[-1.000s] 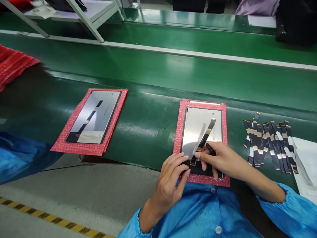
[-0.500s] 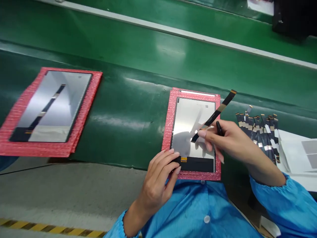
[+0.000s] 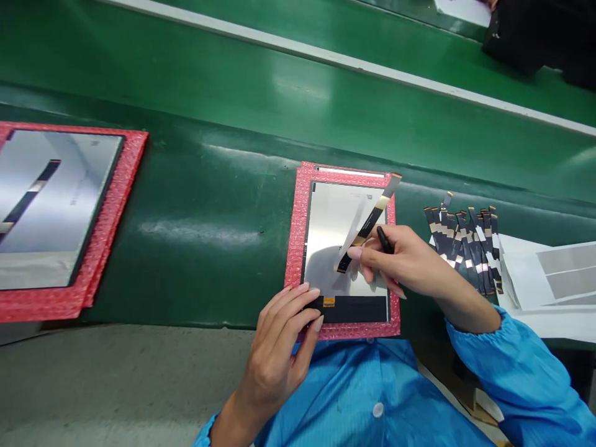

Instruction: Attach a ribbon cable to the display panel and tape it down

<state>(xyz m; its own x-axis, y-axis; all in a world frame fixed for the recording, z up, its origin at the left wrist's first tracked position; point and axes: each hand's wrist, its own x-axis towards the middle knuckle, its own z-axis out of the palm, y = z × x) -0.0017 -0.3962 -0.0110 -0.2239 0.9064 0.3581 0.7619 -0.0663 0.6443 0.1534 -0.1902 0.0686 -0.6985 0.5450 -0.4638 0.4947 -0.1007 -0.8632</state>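
A display panel (image 3: 326, 217) lies back side up on pink bubble wrap (image 3: 294, 248) in front of me. Along its near edge runs a black strip with a small gold connector (image 3: 329, 302). My left hand (image 3: 284, 347) rests with fingers stretched over the panel's lower left corner. Pinched in my right hand (image 3: 391, 257) is a black flex cable (image 3: 370, 223), tilted above the panel with its lower end toward the connector. A black pen-like tool (image 3: 384, 240) is also tucked in that hand; its tip is hidden.
Several flex cables (image 3: 465, 242) lie in a pile on the right, beside white sheets (image 3: 516, 273). At the left, another panel (image 3: 56, 236) with a flex cable on it lies on pink bubble wrap (image 3: 112, 211). A white rail (image 3: 326, 56) crosses the green bench.
The view has shifted to the right. The flex cable in my right hand has turned more upright, its lower end slightly nearer the connector. My left hand stays on the panel's corner.
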